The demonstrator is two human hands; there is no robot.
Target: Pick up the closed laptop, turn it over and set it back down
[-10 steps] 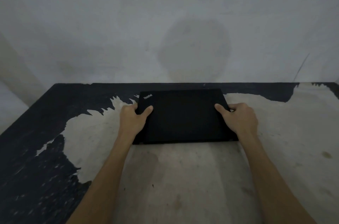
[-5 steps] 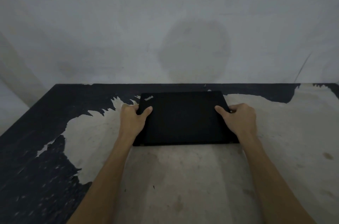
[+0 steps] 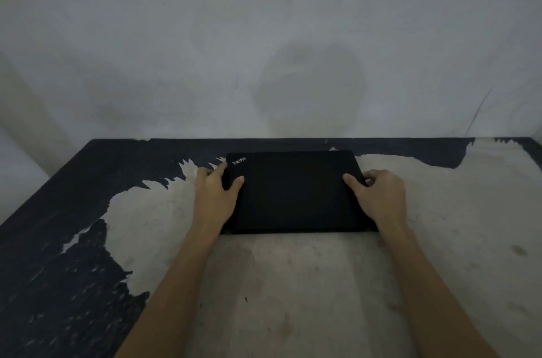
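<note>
Laptop: a closed black ThinkPad laptop (image 3: pixel 296 192) lies toward the far side of the desk (image 3: pixel 308 284), roughly in the middle from left to right, lid up, with the logo at its far left corner.
Laptop pose: the lid looks flat or nearly so; whether its underside rests fully on the desk cannot be told in the dim light.
Left hand: the left hand (image 3: pixel 215 196) grips the laptop's left edge, thumb lying on top of the lid, fingers curled over the side near the far left corner.
Right hand: the right hand (image 3: pixel 381 196) grips the laptop's right edge in the same way, thumb pressed on the lid, fingers wrapped around the side and partly hidden under it.
Forearms: both bare forearms reach in from the near edge of the view, one on each side of the laptop.
Desk: the black surface coat is peeled away over most of the middle and right, leaving pale, stained bare material; black remains along the left side and in a strip at the far edge.
Wall: a pale grey wall (image 3: pixel 264 35) stands just behind the desk, with a darker round patch above the laptop.
</note>
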